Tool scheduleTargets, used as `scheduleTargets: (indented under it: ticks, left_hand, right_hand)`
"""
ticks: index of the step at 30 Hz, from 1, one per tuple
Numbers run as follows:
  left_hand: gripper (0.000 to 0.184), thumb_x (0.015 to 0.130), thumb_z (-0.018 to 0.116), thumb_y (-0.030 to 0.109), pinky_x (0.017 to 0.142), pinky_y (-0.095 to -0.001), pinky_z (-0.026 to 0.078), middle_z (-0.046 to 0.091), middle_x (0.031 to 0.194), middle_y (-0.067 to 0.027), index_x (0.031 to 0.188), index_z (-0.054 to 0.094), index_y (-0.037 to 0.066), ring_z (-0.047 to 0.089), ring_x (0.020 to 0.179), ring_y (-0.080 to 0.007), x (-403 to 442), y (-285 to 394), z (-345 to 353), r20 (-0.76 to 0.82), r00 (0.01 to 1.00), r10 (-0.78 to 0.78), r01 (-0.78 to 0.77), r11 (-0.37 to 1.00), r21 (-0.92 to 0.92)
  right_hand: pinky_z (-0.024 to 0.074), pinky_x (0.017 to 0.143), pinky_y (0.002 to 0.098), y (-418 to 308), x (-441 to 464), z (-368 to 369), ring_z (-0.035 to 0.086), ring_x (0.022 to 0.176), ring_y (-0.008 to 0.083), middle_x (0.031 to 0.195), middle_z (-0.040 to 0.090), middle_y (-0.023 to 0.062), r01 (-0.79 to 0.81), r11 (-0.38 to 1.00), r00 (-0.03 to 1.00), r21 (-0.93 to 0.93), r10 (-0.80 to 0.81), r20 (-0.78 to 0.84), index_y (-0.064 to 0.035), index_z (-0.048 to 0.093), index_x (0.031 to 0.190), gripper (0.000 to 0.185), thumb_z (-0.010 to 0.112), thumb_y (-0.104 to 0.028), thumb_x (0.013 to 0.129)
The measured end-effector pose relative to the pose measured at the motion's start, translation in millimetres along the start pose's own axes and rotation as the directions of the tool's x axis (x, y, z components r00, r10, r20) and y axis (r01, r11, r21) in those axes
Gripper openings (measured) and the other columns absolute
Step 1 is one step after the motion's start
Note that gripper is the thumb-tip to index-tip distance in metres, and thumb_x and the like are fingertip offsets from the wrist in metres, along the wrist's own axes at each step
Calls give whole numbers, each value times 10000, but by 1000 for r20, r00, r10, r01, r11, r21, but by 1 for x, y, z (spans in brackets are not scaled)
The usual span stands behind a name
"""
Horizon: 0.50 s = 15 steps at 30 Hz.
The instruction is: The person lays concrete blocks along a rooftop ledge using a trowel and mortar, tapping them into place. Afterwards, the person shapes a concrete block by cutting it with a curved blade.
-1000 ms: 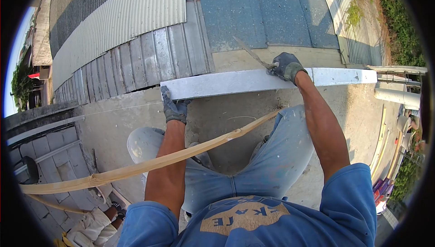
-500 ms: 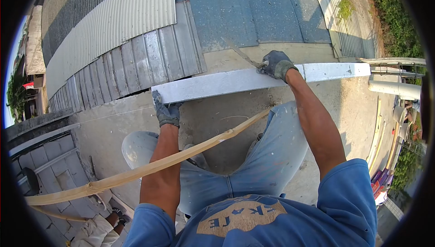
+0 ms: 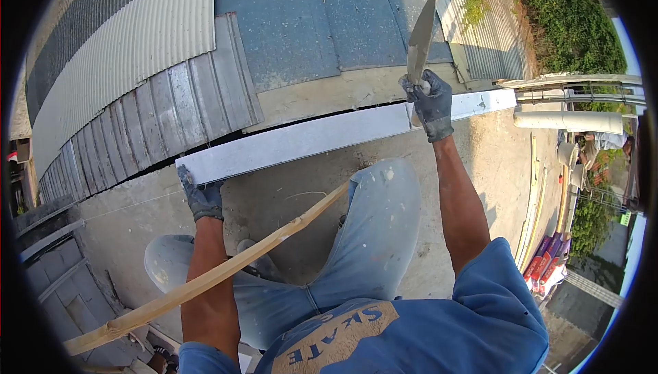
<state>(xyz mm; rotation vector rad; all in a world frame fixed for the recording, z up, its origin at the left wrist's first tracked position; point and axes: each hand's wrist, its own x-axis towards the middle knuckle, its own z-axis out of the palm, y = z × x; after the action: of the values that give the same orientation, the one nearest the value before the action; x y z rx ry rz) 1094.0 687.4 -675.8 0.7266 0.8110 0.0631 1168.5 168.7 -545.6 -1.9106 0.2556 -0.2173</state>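
Note:
A long white block course (image 3: 295, 139) runs across the view, with a joint near its right part. My left hand (image 3: 201, 196), in a dark glove, grips the block's left end, its fingers on the top and front face. Gloved as well, my right hand (image 3: 432, 103) is closed round the handle of a trowel (image 3: 421, 39), whose blade points up and away from me above the joint. A thin string (image 3: 137, 204) stretches left from the block's left end. One wooden pole (image 3: 226, 271) slants across my left forearm towards my knee.
Beyond the blocks lie corrugated metal roofs (image 3: 147, 48) and a blue roof (image 3: 301, 21). A white pipe (image 3: 567, 122) and metal bars stand out at the right. Further right are long wooden strips (image 3: 533, 202), purple and red packs (image 3: 546, 257) and another person (image 3: 606, 142).
The trowel has swung from pointing left to pointing upward as my right hand turned and lifted. The view has shifted right, while my left hand stays at the block's end.

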Motion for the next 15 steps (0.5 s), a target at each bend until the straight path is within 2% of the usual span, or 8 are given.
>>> scheduleTargets:
  ticks: [1,3,4,5,6,7,13,15]
  left_hand:
    - [673,871,571,563,900,-604,468,493,1381,-99,1428,410,221,504,1228,-348,0,0,0,-11,1000,5,-4,1000,17]
    - [676,871,570,564,911,-600,465,484,1390,-99,1429,408,220,496,1238,-346,-3,0,3,23,1000,14,-14,1000,14]
    - [679,870,569,566,922,-596,461,474,1399,-99,1430,406,219,489,1247,-345,-2,-1,2,53,998,33,-33,999,15]
    - [748,863,536,627,960,-612,425,441,1430,-125,1453,375,196,453,1283,-365,1,-2,1,72,996,48,-53,996,73]
    - [748,863,536,627,960,-612,425,441,1430,-125,1453,375,196,453,1283,-365,3,-3,-1,73,996,42,-48,996,76]
    - [739,871,524,625,962,-610,422,441,1433,-116,1454,373,196,451,1286,-361,3,-3,0,88,995,47,-54,996,76]
    - [703,903,490,611,990,-596,405,450,1424,-111,1451,370,187,449,1287,-345,-7,-1,13,95,995,3,-10,997,74]
    - [687,915,485,601,999,-587,409,464,1405,-120,1445,372,178,461,1275,-339,-8,-3,15,99,995,4,-11,997,73]
  right_hand:
    - [419,509,221,-6,-2,-9,505,562,53,689,603,7,0,1000,1000,-11,0,-3,-58,703,895,101,743,-77,805]
    - [456,515,240,-13,-4,-24,557,583,83,739,649,31,66,986,972,151,-30,-231,3,681,908,99,708,-15,814]
    - [456,515,240,-10,-4,-30,557,583,83,739,649,31,65,987,971,144,-29,-236,3,681,908,99,708,-15,814]
    - [480,527,253,-5,-4,-35,580,593,103,760,662,59,61,974,958,216,4,-287,24,669,918,120,706,1,807]
    - [504,539,266,1,-5,-40,604,603,123,780,675,87,58,955,942,289,44,-334,45,656,929,140,703,16,800]
    - [534,547,285,3,-6,-42,637,624,164,819,682,136,71,930,943,360,54,-328,72,619,988,204,690,35,800]
    - [510,496,285,13,-7,-14,617,582,170,824,665,148,170,845,879,507,103,-466,62,568,1041,283,694,43,788]
    - [502,486,284,26,-12,5,604,565,165,803,659,138,119,877,880,466,124,-458,54,574,1020,266,698,42,785]
